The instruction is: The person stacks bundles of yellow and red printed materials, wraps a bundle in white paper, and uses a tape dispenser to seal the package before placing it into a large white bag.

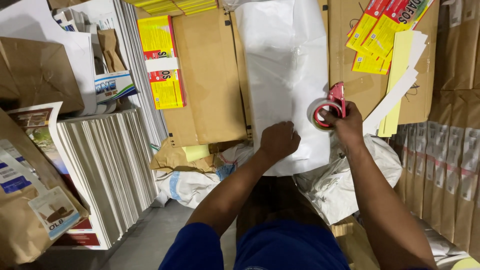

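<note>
Head view, looking down.

- White parcel (287,75): long, wrapped in white paper, lying lengthwise from 12 to 6 o'clock on flat brown cardboard boxes (210,75).
- Left hand (278,141): closed in a loose fist, knuckles pressing on the parcel's near end.
- Right hand (347,125): closed around a tape dispenser (330,107), red, with a roll of clear tape, at the parcel's 3 o'clock edge, touching it.
- Yellow and red packets (161,62): at 10 o'clock on the boxes; more (382,30) at 1 o'clock, over pale paper sheets (400,80).
- Stacked white sheets (107,170): at 8 o'clock.
- Crumpled white bags (340,185): below the parcel, at 5 o'clock.

Risk, as judged: if the left fist lifts or slides, the wrap may spring open and the tape may go on creased; the dispenser's blade sits near the right fingers.
</note>
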